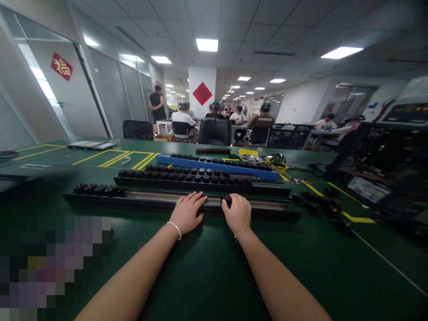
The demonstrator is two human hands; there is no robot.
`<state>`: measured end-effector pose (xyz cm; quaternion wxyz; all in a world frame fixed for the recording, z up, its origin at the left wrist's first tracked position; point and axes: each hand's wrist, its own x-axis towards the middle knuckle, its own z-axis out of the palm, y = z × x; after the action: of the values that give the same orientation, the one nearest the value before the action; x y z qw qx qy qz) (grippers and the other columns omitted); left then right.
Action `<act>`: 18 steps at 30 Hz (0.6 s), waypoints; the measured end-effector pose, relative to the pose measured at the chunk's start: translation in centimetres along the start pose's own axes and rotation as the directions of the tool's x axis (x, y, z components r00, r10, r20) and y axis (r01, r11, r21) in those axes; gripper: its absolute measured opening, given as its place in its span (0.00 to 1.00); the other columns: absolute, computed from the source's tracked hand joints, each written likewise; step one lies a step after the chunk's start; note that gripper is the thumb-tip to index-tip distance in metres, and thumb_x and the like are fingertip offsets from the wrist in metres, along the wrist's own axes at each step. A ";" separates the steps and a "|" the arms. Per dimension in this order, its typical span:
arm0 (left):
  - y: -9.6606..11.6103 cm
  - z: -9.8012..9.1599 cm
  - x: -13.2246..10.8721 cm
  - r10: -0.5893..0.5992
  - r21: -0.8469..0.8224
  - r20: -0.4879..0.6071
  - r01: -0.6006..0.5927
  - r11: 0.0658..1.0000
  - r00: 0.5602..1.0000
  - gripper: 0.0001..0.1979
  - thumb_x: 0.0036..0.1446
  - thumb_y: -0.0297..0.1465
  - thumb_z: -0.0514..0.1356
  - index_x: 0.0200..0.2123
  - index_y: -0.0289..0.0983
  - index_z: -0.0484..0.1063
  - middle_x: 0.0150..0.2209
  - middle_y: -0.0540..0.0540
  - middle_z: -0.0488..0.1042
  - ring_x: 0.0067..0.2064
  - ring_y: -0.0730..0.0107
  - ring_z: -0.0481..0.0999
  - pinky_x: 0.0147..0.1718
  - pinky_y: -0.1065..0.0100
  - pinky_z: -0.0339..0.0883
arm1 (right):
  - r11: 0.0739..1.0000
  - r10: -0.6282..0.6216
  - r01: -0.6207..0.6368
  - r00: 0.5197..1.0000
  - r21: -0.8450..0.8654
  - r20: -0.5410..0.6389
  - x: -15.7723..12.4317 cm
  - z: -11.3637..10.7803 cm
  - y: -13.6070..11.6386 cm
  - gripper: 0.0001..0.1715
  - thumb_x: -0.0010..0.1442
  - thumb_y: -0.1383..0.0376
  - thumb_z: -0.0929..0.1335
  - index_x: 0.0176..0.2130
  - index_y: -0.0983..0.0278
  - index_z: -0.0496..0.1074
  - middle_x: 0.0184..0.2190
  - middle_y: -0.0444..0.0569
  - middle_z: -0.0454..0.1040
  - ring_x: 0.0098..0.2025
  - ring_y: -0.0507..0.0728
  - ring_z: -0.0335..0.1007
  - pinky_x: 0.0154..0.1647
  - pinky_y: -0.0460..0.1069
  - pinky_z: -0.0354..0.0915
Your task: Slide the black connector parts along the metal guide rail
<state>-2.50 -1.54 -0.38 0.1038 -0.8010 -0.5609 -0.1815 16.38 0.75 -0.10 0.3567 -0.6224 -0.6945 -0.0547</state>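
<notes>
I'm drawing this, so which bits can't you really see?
Head view:
The small black piece on the nearest black rail is mostly covered by the right hand; grip unclear.
The left hand covers the rail beneath it.
A blurred patch hides the lower-left table.
The open machine is cut by the right edge.

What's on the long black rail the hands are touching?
On the rail: black knobs at its left end, one by the right hand; the left hand hides what lies beneath.
</notes>
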 end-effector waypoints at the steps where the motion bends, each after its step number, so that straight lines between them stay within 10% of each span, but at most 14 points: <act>1: 0.0 0.0 0.0 0.001 -0.001 0.002 -0.001 1.000 1.000 0.28 0.51 0.36 0.54 0.58 0.47 0.58 0.61 0.51 0.59 0.61 0.60 0.56 0.54 0.55 0.54 | 1.000 0.001 -0.001 1.000 0.001 0.001 0.0 -0.1 0.0 0.15 0.56 0.59 0.62 0.37 0.65 0.71 0.38 0.53 0.73 0.43 0.57 0.64 0.47 0.51 0.53; 18: 0.1 -0.4 0.0 -0.002 -0.001 0.023 0.002 1.000 1.000 0.28 0.51 0.35 0.55 0.58 0.47 0.58 0.61 0.50 0.59 0.61 0.59 0.55 0.54 0.55 0.54 | 0.998 0.063 -0.063 0.998 -0.003 -0.008 0.3 -0.7 0.9 0.14 0.54 0.60 0.62 0.36 0.65 0.71 0.38 0.52 0.73 0.42 0.58 0.64 0.46 0.51 0.53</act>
<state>-2.45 -1.75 -0.06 0.0969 -0.8026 -0.5627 -0.1727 17.51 0.78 0.24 0.3599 -0.6443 -0.6732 -0.0472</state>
